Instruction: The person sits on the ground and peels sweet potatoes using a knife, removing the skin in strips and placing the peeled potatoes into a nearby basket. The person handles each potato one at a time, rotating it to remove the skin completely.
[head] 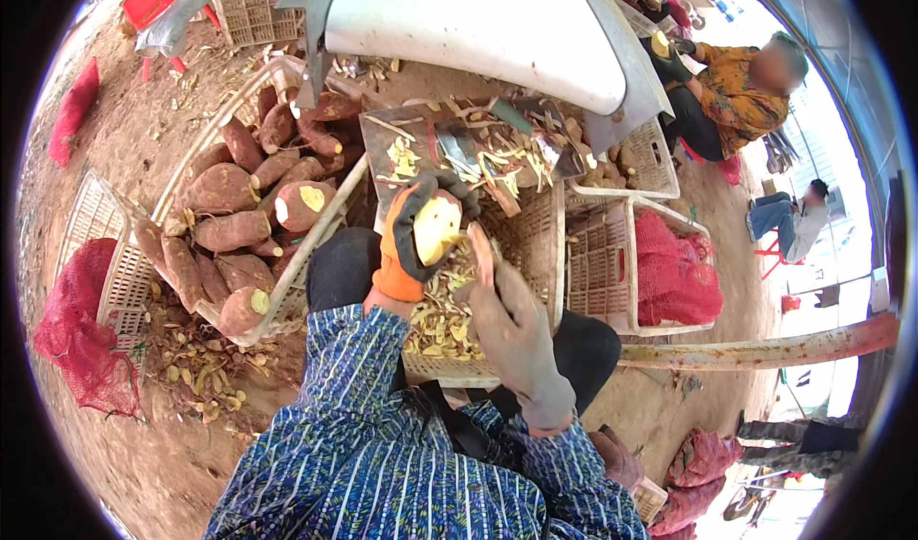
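My left hand [410,239], in an orange and black work glove, grips a sweet potato [439,228] with its yellow flesh bared on the facing side. Close to its right side is my right hand [513,332], in a grey glove, with its fingers round a slim tool [481,254] with a pinkish-brown upper part. Its working end is too blurred to tell a peeler from a knife. Beneath both hands, between my knees, a plastic crate [448,375] holds many yellow peelings [437,330]. A board [380,131] with scraps and a knife-like blade [459,145] lies just beyond.
Left stands a crate [312,253] heaped with unpeeled sweet potatoes [222,188]. A red mesh sack [678,274] fills a crate on the right. A white-topped panel [473,30] overhangs the far side. A rusty pole [753,350] runs rightward. A co-worker [742,102] sits upper right.
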### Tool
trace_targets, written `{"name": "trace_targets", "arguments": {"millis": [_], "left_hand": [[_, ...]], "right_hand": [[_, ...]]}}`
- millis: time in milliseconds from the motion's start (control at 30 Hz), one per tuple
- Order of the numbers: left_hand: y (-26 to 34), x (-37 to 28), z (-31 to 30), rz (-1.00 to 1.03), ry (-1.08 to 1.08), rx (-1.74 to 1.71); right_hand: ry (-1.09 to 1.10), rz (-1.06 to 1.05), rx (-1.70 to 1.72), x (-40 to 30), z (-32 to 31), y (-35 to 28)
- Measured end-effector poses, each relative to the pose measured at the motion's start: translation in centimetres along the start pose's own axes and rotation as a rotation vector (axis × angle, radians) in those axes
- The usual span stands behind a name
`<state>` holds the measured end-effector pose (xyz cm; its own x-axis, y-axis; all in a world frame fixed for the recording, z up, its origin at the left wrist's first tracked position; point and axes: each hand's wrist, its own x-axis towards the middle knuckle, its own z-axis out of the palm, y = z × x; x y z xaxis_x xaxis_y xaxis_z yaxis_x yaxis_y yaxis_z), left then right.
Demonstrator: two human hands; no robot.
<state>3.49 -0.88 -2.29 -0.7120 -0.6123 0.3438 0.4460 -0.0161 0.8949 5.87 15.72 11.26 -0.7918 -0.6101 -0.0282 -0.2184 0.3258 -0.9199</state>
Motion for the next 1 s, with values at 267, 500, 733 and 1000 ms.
{"name": "trace_targets", "arguments": {"millis": [267,500,733,1000], "left_hand": [[4.4,1.4,1.6,-0.206,0.099,-0.696],[4.5,1.0,2.7,-0.234,-0.127,-0.336],[4.6,1.4,1.8,-0.685,-0.492,-0.321],[1.8,-0.3,2.0,-0.610,0.353,-0.535]], "right_hand": [[-0.089,0.236,0.284,-1.1,1.3,-1.5],[0.466,-0.128,0.289,4.1,3.7,4.5],[0.255,0.125,0.474,6.3,-2.6,1.9],[0.234,-0.001,-0.121,0.1,5.4,3.7]]}}
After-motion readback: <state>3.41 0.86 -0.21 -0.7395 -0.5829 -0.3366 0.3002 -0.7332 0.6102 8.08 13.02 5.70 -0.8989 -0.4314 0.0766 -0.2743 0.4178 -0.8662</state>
